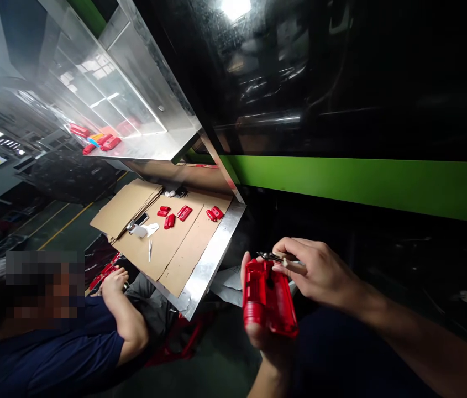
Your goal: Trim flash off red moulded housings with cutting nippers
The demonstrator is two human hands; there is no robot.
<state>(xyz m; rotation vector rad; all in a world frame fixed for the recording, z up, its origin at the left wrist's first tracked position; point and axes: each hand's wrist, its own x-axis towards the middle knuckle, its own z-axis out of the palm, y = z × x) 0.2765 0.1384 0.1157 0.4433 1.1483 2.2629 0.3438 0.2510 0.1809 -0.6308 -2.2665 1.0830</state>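
My left hand (263, 331) is closed around a red plastic housing (269, 298), held upright in front of me at the lower middle. My right hand (320, 271) pinches a small dark tool (272, 256) with a pale handle end at the top edge of the housing. Both hands are below and to the right of a metal work table (212, 260).
Cardboard sheets (175, 237) cover the table, with several red parts (184, 212), a phone and a white scrap on them. A clear tray (150, 149) above holds more red parts. A seated person in a dark blue shirt (51, 348) is at lower left. A green-striped machine (361, 182) fills the right.
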